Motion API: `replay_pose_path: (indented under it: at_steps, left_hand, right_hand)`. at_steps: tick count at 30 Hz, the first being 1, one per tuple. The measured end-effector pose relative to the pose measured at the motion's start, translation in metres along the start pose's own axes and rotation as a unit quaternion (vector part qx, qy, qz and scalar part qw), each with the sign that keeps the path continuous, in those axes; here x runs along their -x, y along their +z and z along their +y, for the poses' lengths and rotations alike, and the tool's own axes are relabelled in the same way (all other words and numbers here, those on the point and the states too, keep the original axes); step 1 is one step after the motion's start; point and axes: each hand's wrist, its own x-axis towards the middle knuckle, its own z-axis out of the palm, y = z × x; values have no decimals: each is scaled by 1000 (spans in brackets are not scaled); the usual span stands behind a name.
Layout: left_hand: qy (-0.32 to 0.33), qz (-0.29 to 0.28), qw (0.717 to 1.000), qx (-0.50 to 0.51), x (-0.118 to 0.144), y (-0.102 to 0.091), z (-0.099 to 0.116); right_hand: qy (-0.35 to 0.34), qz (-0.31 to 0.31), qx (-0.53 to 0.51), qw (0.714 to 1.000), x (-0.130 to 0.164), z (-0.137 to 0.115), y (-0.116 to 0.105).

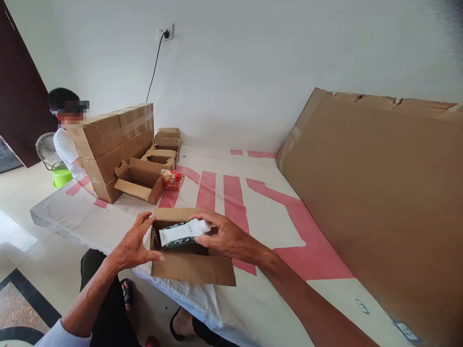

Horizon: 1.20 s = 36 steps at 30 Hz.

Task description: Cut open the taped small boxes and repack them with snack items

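From my head camera, my left hand (134,243) rests on the left wall of a small open cardboard box (191,267), thumb along its front edge and fingers spread over the corner — pressing the box rather than closing around anything. My right hand (224,237) reaches in from the other side, its fingers curled over the cap end of a white and green tube (183,232), which lies tilted across the box's open top, between my two hands. The box sits at the near edge of the worktop (275,226), which is covered in a white sheet with pink stripes.

Beyond my left hand, well apart, stands an open empty carton (139,180) with a red snack packet (172,179) just beside it, and behind those a stack of taped boxes (112,144). Another person (67,140) sits behind that stack. To the right of my right arm a large sheet of cardboard (379,193) leans against the wall.
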Motion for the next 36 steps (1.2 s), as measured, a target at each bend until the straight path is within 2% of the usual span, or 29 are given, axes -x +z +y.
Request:
replay_pose_path:
  at_steps: [2, 3, 6, 9, 11, 13, 15, 18, 21, 26, 29, 34, 36]
  left_hand:
    - [9, 35, 999, 22, -9, -3, 18]
    - [11, 30, 998, 45, -15, -4, 28]
    - [20, -44, 985, 164, -33, 1, 49]
    - [18, -95, 949, 301, -48, 14, 51]
    - [-2, -71, 930, 360, -54, 26, 42]
    - [-25, -11, 920, 392, -59, 37, 32]
    - [-44, 53, 911, 407, -63, 46, 23]
    - [-65, 128, 907, 397, -69, 54, 15]
    - [-70, 154, 917, 361, -72, 60, 10]
    - [-38, 122, 955, 267, -67, 63, 0]
    - [-36, 120, 966, 226, -64, 62, -4]
    - [-35, 130, 975, 176, -64, 60, 2]
    - [-37, 125, 972, 194, -65, 59, 5]
  right_hand:
    - [-2, 25, -74, 997, -4, -4, -10]
    - [-8, 31, -107, 994, -8, -4, -14]
    - [-40, 37, -180, 982, -22, -2, -14]
    - [-53, 69, -234, 968, -32, 3, -2]
    - [-56, 106, -269, 956, -35, 7, 11]
    - [-56, 127, -294, 946, -35, 12, 26]
    - [-43, 119, -302, 945, -32, 17, 43]
    - [-6, 93, -308, 947, -28, 24, 64]
    - [7, 104, -322, 941, -27, 28, 78]
    - [29, 118, -370, 921, -26, 34, 83]
    - [39, 120, -382, 915, -26, 38, 83]
    - [41, 140, -337, 930, -30, 43, 87]
    - [28, 160, -300, 940, -30, 43, 89]
